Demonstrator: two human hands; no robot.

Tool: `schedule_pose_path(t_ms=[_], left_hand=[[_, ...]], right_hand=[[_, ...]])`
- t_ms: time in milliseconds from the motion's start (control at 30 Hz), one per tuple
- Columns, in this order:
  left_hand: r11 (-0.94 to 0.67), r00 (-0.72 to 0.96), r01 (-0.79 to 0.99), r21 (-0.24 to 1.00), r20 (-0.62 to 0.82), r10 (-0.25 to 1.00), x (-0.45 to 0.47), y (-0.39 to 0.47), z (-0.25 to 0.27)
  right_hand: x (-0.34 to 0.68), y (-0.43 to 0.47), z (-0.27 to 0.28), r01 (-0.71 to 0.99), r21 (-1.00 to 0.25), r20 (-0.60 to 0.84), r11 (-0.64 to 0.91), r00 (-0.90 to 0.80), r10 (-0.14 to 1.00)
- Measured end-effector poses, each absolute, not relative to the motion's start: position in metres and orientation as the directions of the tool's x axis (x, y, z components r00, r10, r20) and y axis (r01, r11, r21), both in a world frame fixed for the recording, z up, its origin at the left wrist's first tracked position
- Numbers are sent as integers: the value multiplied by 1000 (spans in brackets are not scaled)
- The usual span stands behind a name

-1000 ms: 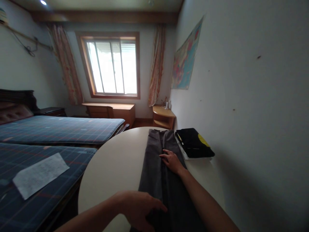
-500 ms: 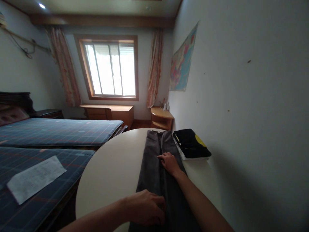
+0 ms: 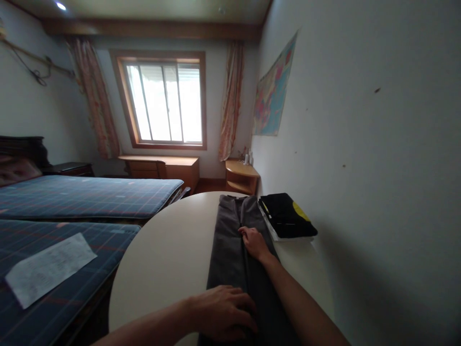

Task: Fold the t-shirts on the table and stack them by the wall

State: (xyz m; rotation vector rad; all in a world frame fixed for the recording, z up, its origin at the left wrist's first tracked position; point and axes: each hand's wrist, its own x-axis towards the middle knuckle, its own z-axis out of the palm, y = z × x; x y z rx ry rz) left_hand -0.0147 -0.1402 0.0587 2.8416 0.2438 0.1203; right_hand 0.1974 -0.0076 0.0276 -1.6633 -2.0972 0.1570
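– White wall (image 3: 389, 216) on your right, blue plaid mattresses (image 3: 93, 194) on your left. What's between?

– Round cream table (image 3: 154, 250). Both hands are working over it.

– Biggest item on it?

– Dark grey garment (image 3: 225, 254), trousers by the look. Laid lengthwise: one end by the table's far edge, the other running out of view towards me. Probably set that way so the table carries its length. Line down the middle, crease or seam, can't tell.

– Beside it?

– Folded black cloth (image 3: 284, 216), yellow patch, sitting on something white. Parked near the table's far right edge, wall side, just beside the grey one. Guess: leaves my arms room.

– Hands?

– Left hand (image 3: 223, 310) is the nearer one, back up, over the grey cloth. Fingers bent, about half open. Tips hard to see, so can't tell if they've pinched anything. Right hand (image 3: 255, 243) is further up, by the middle line, fingers loosely curled onto the fabric. Can't tell if it grips or just rests.

– Why two spots?

– Reads like the right steadies the upper part, leaving the left free lower down. Judgement only.
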Motion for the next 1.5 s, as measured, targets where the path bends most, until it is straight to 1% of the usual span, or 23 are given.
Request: schedule_pose_path(t_ms=[100,167,300,433,533,600,633,667,700,767,800,867,933,1000,1200,1333,1500], left_hand=[[-945,972,176,277,102,211,-15,-140,55],[-941,967,193,277,107,230,-16,-140,53],[-918,969,214,333,50,244,-18,-140,51],[-898,973,198,394,35,229,-20,-141,55],[-880,976,181,439,31,216,-20,-140,54],[-868,968,193,458,56,245,-20,-137,49],[-857,950,231,461,84,301,-20,-133,45],[-834,911,300,463,119,394,-21,-127,41],[-791,843,398,465,156,516,-23,-118,37],[-628,613,622,468,208,762,-30,-95,28],[-528,487,712,463,216,846,-34,-81,24],[-378,314,822,427,214,925,-44,-49,20],[-311,247,861,403,203,947,-50,-20,18],[-309,252,860,406,189,949,-52,4,18],[-325,286,847,421,155,946,-36,43,14],[-334,310,848,412,125,942,-29,53,9],[-307,303,875,374,70,950,-29,63,7]], right_hand=[[195,6,21,879,-416,273,234,-125,954],[192,16,17,879,-421,258,223,-120,959],[185,34,12,889,-424,242,175,-76,967],[185,36,10,903,-409,267,130,-18,964],[187,28,9,912,-383,262,148,-47,964],[190,21,10,909,-371,263,192,-95,960],[193,18,11,905,-368,272,214,-116,955],[197,15,12,902,-364,282,233,-131,950],[203,12,13,901,-359,291,245,-142,946],[216,5,14,911,-336,290,240,-143,946],[224,2,14,922,-318,282,222,-131,950],[239,-3,12,947,-275,261,168,-95,961],[252,-7,6,965,-242,251,101,-38,967],[261,-9,-2,970,-235,251,65,-4,968],[262,-2,-25,952,-274,221,137,-77,972],[259,6,-30,946,-292,194,138,-83,977],[256,21,-32,938,-324,168,127,-75,983]])
